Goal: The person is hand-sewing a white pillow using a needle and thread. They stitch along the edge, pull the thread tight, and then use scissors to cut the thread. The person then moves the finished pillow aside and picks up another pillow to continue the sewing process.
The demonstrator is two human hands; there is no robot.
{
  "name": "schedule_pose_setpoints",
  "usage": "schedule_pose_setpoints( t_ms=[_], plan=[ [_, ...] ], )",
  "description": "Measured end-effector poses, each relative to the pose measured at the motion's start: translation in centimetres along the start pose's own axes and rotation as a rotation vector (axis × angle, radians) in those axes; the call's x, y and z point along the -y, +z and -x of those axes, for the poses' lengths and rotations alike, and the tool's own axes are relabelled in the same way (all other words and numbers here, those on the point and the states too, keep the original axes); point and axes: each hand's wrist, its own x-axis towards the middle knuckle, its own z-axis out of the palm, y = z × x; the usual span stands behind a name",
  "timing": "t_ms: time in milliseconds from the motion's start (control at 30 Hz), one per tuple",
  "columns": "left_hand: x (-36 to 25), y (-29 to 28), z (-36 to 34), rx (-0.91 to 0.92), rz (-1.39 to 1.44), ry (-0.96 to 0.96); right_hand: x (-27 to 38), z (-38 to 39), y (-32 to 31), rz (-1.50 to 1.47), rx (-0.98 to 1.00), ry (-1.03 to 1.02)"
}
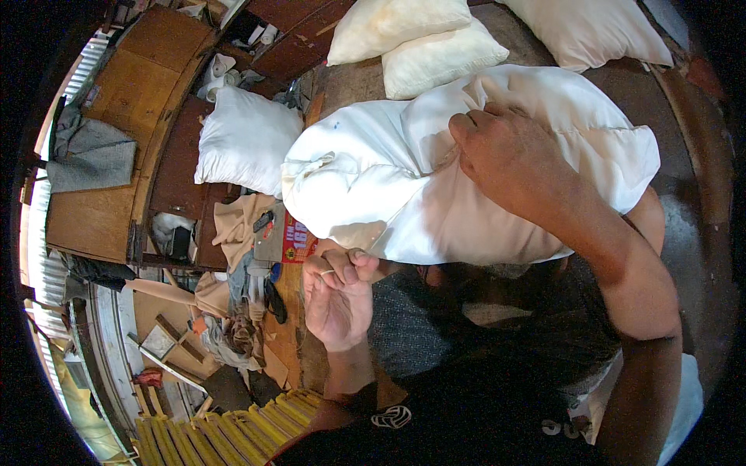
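A large white pillow [458, 202] with creased, shiny cloth lies across my lap. Above its upper middle, my right hand [513, 155] is closed, its thumb and fingers drawn together. A small dark line shows by the thumb, but what the fingers hold, if anything, is hidden. My left hand [340, 295] is raised by the pillow's lower left edge, palm up, with the fingers curled in and a ring on one of them. Anything pinched in it is too small to make out.
Two cream pillows [443, 62] lie beyond my lap, with another pillow [590, 31] at the far right. A white pillow [245, 144] leans by a wooden cabinet [116, 85] on the left. Cloths, a red box [298, 237] and a yellow slatted piece [225, 431] are also at left.
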Motion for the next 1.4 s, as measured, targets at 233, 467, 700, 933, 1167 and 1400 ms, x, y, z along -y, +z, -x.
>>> schedule_pose_setpoints(
  t_ms=[233,467,700,933,1167,1400],
  plan=[
    [1.9,1.0,1.3,0.147,-0.549,-0.069,0.8,-1.5,-1.2,-0.291,0.185,0.065],
    [3.3,1.8,1.2,0.196,-0.799,-0.008,1.2,-3.4,4.1,-0.524,-0.163,0.010],
    [3.4,0.8,-0.3,0.120,-0.678,0.134,0.8,-3.1,1.7,-0.678,-0.183,0.191],
    [3.9,1.2,-0.5,0.095,-0.786,0.081,0.0,-3.4,1.8,-0.635,-0.137,0.239],
    [5.4,-0.7,0.3,-0.052,-0.775,0.206,-5.3,2.4,-7.4,-0.416,-0.474,0.074],
    [5.5,-1.0,2.1,-0.204,-0.761,0.205,-16.0,26.1,-2.8,-0.162,-0.603,1.034]
  ],
)
